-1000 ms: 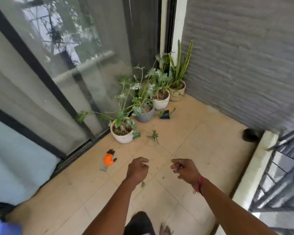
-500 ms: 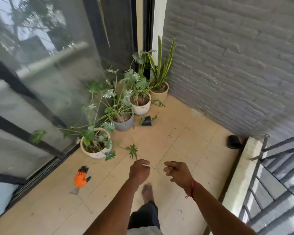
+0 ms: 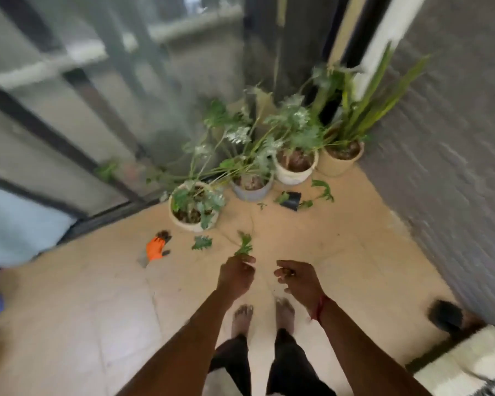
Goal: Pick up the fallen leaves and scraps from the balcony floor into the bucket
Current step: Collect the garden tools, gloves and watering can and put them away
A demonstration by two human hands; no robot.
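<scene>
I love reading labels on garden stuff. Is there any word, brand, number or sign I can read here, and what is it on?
None: no text can be read in this view.
Pots: plain sides, no label shows.
Glove: orange, no print visible.
Leaf gripped by the left hand: no tag.
The picture is blurred, so small print would be lost.

No text, label, brand, number or sign can be read. The whole view is smeared by motion. Nothing legible is carried by the white pot (image 3: 193,221) by the glass door, by the other pots (image 3: 296,172) lined up behind it toward the corner, or by the orange glove (image 3: 155,248) lying just left of it.
</scene>
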